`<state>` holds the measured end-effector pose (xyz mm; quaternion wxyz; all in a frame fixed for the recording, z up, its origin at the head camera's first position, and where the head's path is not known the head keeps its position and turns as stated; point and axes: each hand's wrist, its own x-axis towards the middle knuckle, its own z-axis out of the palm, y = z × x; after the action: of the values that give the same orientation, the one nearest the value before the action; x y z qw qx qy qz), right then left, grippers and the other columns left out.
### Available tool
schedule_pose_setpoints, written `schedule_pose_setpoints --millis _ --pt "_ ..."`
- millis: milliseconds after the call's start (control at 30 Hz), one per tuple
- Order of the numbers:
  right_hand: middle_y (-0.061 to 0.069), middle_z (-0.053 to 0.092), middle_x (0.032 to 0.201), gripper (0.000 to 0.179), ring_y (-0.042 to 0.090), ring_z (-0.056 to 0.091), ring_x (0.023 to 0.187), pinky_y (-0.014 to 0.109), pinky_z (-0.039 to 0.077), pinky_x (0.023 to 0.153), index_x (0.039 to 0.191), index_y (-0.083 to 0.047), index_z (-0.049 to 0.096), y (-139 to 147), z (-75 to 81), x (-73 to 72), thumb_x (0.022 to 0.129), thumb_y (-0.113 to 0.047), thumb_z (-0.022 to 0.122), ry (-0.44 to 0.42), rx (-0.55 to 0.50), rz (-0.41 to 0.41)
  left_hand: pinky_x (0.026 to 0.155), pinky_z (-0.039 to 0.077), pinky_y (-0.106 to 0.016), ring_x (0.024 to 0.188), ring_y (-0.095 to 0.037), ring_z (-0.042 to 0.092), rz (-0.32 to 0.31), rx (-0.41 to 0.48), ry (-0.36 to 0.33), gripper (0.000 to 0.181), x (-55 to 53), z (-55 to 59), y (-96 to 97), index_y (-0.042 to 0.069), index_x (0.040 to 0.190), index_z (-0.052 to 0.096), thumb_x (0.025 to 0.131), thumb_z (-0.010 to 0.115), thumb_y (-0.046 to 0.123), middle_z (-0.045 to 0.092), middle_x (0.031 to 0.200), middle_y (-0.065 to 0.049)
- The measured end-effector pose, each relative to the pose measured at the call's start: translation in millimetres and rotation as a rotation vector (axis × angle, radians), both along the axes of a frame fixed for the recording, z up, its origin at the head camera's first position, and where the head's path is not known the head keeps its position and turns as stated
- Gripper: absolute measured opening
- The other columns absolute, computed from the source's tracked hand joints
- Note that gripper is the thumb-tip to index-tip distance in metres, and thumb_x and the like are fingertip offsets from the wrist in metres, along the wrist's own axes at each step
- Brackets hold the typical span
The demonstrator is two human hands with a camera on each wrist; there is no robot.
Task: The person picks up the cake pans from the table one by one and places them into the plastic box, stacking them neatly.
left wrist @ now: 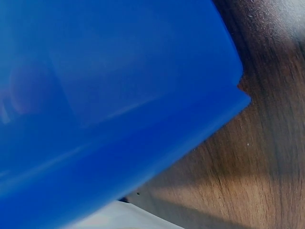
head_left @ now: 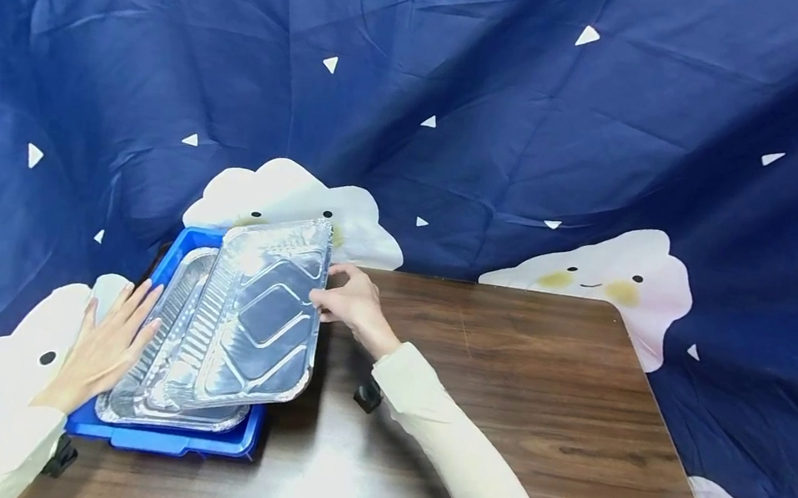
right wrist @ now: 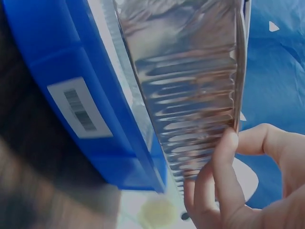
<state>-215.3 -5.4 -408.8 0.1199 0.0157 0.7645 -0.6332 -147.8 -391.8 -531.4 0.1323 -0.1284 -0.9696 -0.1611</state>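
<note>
My right hand (head_left: 353, 306) pinches the right rim of a foil tray (head_left: 273, 312), thumb on its inner side and fingers below. This tray is tilted, its right side raised above a blue bin (head_left: 150, 441). In the right wrist view the ridged outer wall of the foil tray (right wrist: 190, 90) rises beside the bin, with fingertips at its rim. Under it, another foil tray (head_left: 119, 407) lies in the bin, partly covered. My left hand (head_left: 102, 344) is spread flat over the bin's left edge, fingertips close to the lower tray's rim.
The bin stands at the left of a brown wooden table (head_left: 500, 397). A white barcode label (right wrist: 80, 109) is stuck on its outer side. Behind hangs a dark blue cloth (head_left: 470, 56) with white clouds and triangles, also along the left and right.
</note>
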Motion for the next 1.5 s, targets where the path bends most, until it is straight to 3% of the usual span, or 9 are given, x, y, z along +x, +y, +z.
schedule_pose_setpoints --millis 367,500,633,833,1033,1233,1500 --pt "0.006 0.068 0.064 0.046 0.007 0.061 0.046 0.025 0.060 0.055 0.124 -0.001 0.066 -46.4 -18.2 3.3 0.079 0.005 0.075 -0.012 -0.015 -0.063 0.122 -0.008 -0.072 0.162 -0.039 0.009 -0.013 0.023 0.001 0.059 -2.4 -1.2 -3.7 0.007 0.168 0.027 0.115 0.039 0.029 0.027 0.170 -0.025" --pt "0.004 0.071 0.065 0.047 0.005 0.059 0.044 0.030 0.063 0.059 0.125 -0.005 0.066 -57.6 -24.5 5.6 0.080 0.002 0.077 0.012 0.040 -0.054 0.121 -0.004 -0.074 0.162 -0.039 0.011 -0.027 0.047 0.011 0.056 -2.1 -1.3 -3.6 0.005 0.167 0.029 0.115 0.037 0.025 0.028 0.170 -0.024" --pt "0.000 0.070 0.060 0.046 0.004 0.060 0.043 0.028 0.061 0.059 0.123 -0.008 0.067 -65.4 -29.6 8.1 0.080 -0.001 0.079 0.037 0.108 -0.041 0.120 -0.002 -0.076 0.161 -0.041 0.013 -0.037 0.050 0.021 0.055 -1.6 -1.8 -3.7 0.005 0.167 0.029 0.115 0.037 0.022 0.028 0.170 -0.024" --pt "-0.003 0.068 0.057 0.045 0.003 0.057 0.040 0.025 0.059 0.053 0.121 -0.009 0.068 -76.0 -35.7 11.2 0.078 0.000 0.078 0.019 0.094 -0.059 0.120 -0.003 -0.075 0.162 -0.041 0.010 -0.036 0.027 0.017 0.057 -1.4 -3.5 -5.1 0.007 0.168 0.026 0.115 0.036 0.024 0.026 0.171 -0.024" --pt "-0.004 0.068 0.067 0.048 0.004 0.058 0.040 0.020 0.052 0.047 0.124 -0.007 0.067 -81.7 -37.7 13.2 0.078 0.001 0.078 0.014 0.100 -0.067 0.121 -0.005 -0.073 0.162 -0.040 0.009 -0.030 0.012 -0.007 0.059 -3.4 -3.7 -5.5 0.008 0.169 0.023 0.115 0.037 0.027 0.024 0.172 -0.023" --pt "0.000 0.067 0.081 0.051 0.006 0.060 0.041 0.024 0.057 0.049 0.125 -0.005 0.066 -84.9 -40.4 13.6 0.077 0.004 0.078 0.016 0.065 -0.086 0.120 -0.002 -0.075 0.161 -0.043 0.013 -0.037 0.008 0.011 0.058 -4.7 -4.2 -5.7 0.007 0.168 0.025 0.115 0.039 0.024 0.026 0.171 -0.024" --pt "0.002 0.065 0.083 0.049 0.012 0.064 0.044 0.027 0.059 0.052 0.123 -0.005 0.066 -93.9 -46.6 15.3 0.078 0.007 0.079 0.004 0.050 -0.092 0.121 -0.005 -0.073 0.162 -0.041 0.010 -0.031 0.009 0.001 0.058 -2.3 -3.2 -5.3 0.007 0.168 0.025 0.114 0.040 0.024 0.025 0.172 -0.022"
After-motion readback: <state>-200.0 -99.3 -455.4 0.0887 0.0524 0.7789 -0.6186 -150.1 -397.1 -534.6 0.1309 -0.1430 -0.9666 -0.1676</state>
